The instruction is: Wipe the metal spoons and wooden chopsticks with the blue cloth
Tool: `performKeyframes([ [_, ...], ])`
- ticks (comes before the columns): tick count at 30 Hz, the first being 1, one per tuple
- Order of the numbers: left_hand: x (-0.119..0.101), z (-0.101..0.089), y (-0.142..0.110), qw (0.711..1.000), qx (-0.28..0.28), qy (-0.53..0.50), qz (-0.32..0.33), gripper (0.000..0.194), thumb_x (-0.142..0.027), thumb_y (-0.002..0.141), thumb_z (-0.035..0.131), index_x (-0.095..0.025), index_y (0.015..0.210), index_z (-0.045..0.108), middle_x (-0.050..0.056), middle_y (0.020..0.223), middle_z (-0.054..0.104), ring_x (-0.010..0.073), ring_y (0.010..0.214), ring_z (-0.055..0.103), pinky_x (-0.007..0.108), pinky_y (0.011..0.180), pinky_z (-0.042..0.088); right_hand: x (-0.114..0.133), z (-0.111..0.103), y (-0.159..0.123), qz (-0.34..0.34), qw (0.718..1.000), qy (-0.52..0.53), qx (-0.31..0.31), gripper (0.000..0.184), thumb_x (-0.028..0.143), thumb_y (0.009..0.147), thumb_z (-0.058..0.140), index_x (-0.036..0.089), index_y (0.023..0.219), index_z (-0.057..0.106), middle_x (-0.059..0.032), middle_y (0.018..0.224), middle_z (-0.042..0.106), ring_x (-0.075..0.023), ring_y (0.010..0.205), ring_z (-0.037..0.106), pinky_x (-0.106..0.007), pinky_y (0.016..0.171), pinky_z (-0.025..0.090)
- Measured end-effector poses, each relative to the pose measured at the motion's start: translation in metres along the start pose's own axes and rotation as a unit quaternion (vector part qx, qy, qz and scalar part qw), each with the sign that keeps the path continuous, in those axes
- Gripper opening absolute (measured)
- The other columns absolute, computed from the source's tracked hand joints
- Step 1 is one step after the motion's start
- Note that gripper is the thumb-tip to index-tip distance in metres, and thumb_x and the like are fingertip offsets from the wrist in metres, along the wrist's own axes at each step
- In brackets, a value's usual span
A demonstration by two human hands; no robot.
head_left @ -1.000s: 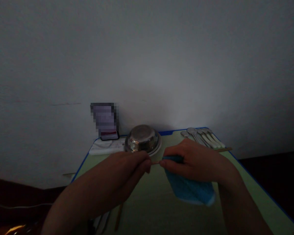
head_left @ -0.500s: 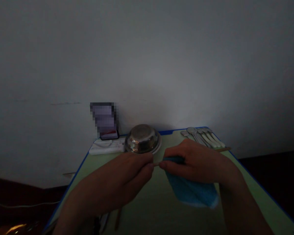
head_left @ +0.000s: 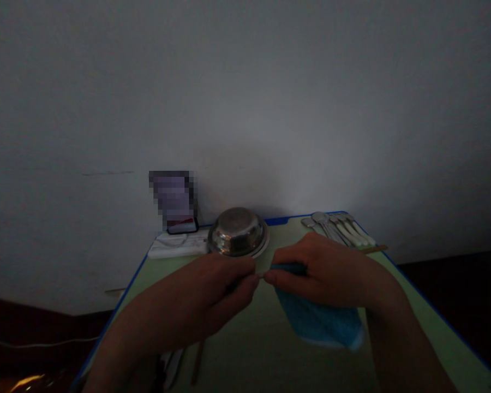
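My left hand (head_left: 219, 289) is closed in a pinch around one end of a thin wooden stick (head_left: 262, 275), probably a chopstick. My right hand (head_left: 323, 270) is closed around a blue cloth (head_left: 321, 322), which it wraps about the same stick; the cloth hangs down over the green table (head_left: 245, 349). Only a short piece of the stick shows between the two hands. Both hands hover just above the table's middle.
An upturned steel bowl (head_left: 237, 232) on a white plate stands at the back. Several spoons (head_left: 337, 228) lie at the back right. A phone (head_left: 175, 202) leans against the wall above a white power strip (head_left: 178, 245). More utensils (head_left: 196, 363) lie near the front left.
My left hand has crept slightly to the right, so less of the stick shows between the hands. The cloth has barely shifted.
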State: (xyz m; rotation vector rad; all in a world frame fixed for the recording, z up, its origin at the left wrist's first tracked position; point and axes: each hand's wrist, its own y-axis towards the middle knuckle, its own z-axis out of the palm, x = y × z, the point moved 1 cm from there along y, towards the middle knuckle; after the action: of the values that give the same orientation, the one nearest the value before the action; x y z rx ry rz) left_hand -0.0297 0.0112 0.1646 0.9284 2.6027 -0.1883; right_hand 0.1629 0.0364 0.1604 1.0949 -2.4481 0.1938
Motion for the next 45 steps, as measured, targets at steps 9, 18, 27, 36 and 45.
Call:
performKeyframes([
  [9,-0.0001,0.0010,0.0018,1.000,0.019,-0.003,-0.006,0.031,-0.036,0.091,0.032,-0.020,0.076,0.055,-0.003,0.064,0.058,0.0125,0.058,0.055,0.023,0.056,0.041,-0.0022,0.0012,0.0002,-0.004,1.000,0.003,0.000,0.038,0.044,0.088,0.039,0.017,0.071,0.060,0.0022,0.058,0.055,-0.0069,0.053,0.046,-0.023,0.054,0.026],
  [18,0.0005,0.0020,0.0010,1.000,0.010,-0.006,-0.004,0.031,-0.034,0.091,0.032,-0.020,0.073,0.053,-0.003,0.065,0.058,0.0129,0.059,0.055,0.024,0.056,0.039,-0.0010,0.0008,0.0004,-0.002,1.000,0.000,0.000,0.038,0.045,0.088,0.039,0.017,0.071,0.059,0.0023,0.059,0.055,-0.0066,0.053,0.045,-0.024,0.054,0.024],
  [27,0.0020,0.0008,0.0027,0.999,0.032,-0.007,-0.022,0.032,-0.037,0.089,0.034,-0.020,0.076,0.057,-0.002,0.063,0.058,0.0125,0.059,0.054,0.022,0.058,0.043,0.0002,0.0012,0.0012,0.003,1.000,-0.006,0.002,0.039,0.046,0.088,0.038,0.018,0.072,0.060,0.0019,0.059,0.056,-0.0069,0.054,0.046,-0.024,0.054,0.025],
  [36,0.0036,0.0012,0.0028,0.999,0.025,-0.013,-0.015,0.032,-0.037,0.090,0.034,-0.020,0.078,0.058,-0.002,0.064,0.059,0.0116,0.058,0.054,0.022,0.057,0.044,-0.0012,0.0022,0.0008,0.001,1.000,-0.016,-0.004,0.041,0.047,0.088,0.038,0.018,0.072,0.061,0.0007,0.060,0.057,-0.0083,0.057,0.048,-0.024,0.055,0.026],
  [45,0.0047,0.0054,0.0026,0.999,0.026,-0.003,-0.020,0.035,-0.041,0.091,0.033,-0.020,0.081,0.060,-0.002,0.065,0.059,0.0123,0.059,0.055,0.024,0.060,0.044,-0.0010,0.0021,-0.0004,-0.001,1.000,-0.013,-0.007,0.039,0.046,0.088,0.039,0.018,0.071,0.060,0.0017,0.059,0.056,-0.0074,0.056,0.047,-0.024,0.055,0.025],
])
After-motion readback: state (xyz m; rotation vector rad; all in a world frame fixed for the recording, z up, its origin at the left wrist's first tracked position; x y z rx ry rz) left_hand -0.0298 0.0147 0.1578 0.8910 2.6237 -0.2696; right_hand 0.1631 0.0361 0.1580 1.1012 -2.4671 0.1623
